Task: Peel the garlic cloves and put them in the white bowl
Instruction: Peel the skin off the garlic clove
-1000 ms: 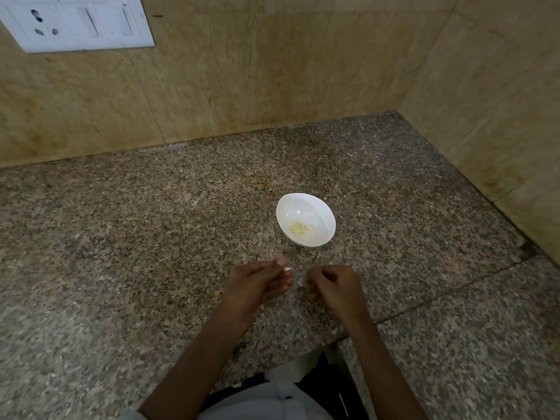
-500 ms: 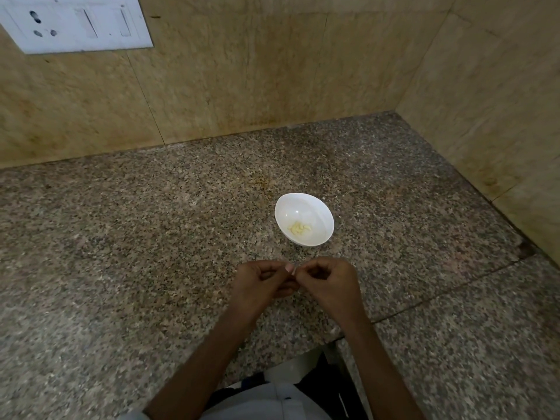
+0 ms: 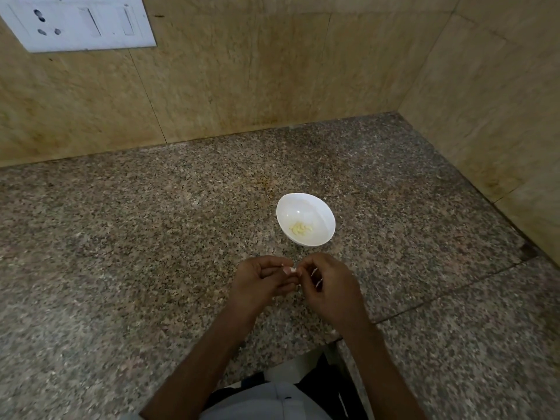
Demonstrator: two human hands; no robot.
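Note:
A small white bowl (image 3: pixel 315 207) stands on the granite counter (image 3: pixel 151 237) with several pale peeled garlic pieces (image 3: pixel 300 228) lying in its bottom. Just in front of the bowl my two hands meet above the counter. My left hand (image 3: pixel 260 281) pinches a tiny whitish garlic clove (image 3: pixel 292 270) at its fingertips. My right hand (image 3: pixel 328 286) has its thumb and fingers curled against the same clove from the right. Most of the clove is hidden by the fingers.
Beige stone walls (image 3: pixel 272 71) close the counter at the back and on the right, forming a corner. A white switch and socket plate (image 3: pixel 81 22) hangs on the wall at the upper left. A seam crosses the counter at the right front (image 3: pixel 454 294).
A second ago my hands were slightly apart. They came together over the clove and now stay joined, with the fingertips working at it. The bowl has not moved.

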